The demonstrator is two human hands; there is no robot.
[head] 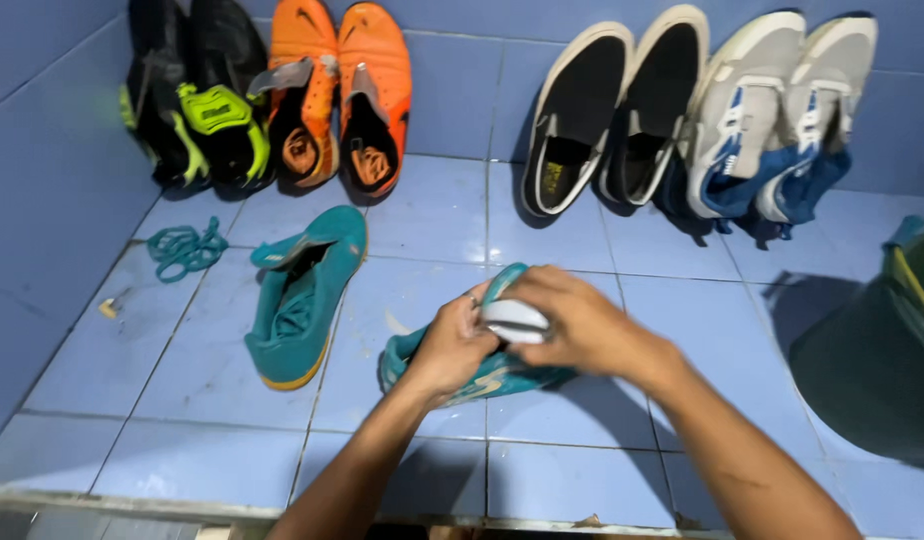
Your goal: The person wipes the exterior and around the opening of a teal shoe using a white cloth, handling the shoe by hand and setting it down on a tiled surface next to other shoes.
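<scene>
Head view: left hand (452, 345) and right hand (572, 320) both clamp teal fabric sports shoe (482, 375), long axis left-right, mid blue tiled floor (182, 400); small white object (515, 320) pinched between.

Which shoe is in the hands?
The teal shoe on the floor under both hands; its mate lies untouched to its left, and the other pairs lean against the wall.

Teal shoe (482, 375) on blue tiles, whitish part (515, 321), perhaps its insole, above
</scene>
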